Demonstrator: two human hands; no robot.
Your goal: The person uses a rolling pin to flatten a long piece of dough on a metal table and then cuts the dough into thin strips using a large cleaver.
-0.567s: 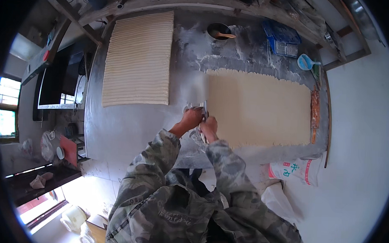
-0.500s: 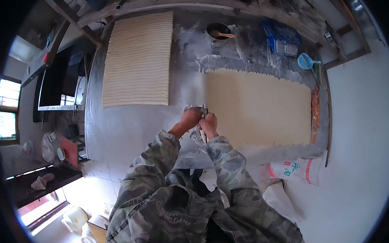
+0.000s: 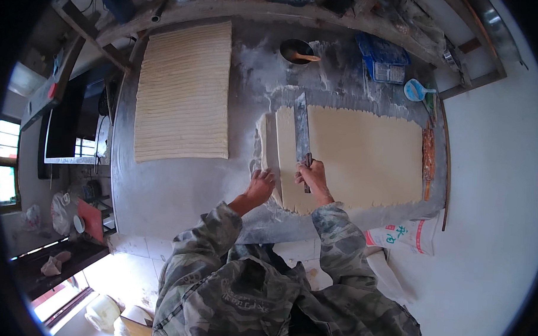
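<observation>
A wide pale dough sheet lies flat on the table, its far and near edges ragged. Along its left side, a gap sets a narrow dough strip apart from it. My left hand is at the near end of that strip, fingers curled onto it; the fingertips are partly hidden. In my right hand is the handle of a long knife with a broad straight blade. The blade points away from me, over the left part of the sheet.
Many dough strips lie side by side in a block at the left. Farther back stand a dark bowl with a wooden utensil and a blue container. A blue scoop and a rolling pin lie along the right edge.
My hands, together at the sheet's left edge before, are now apart. The knife has moved right, over the sheet, and a cut strip now shows separated on the left.
</observation>
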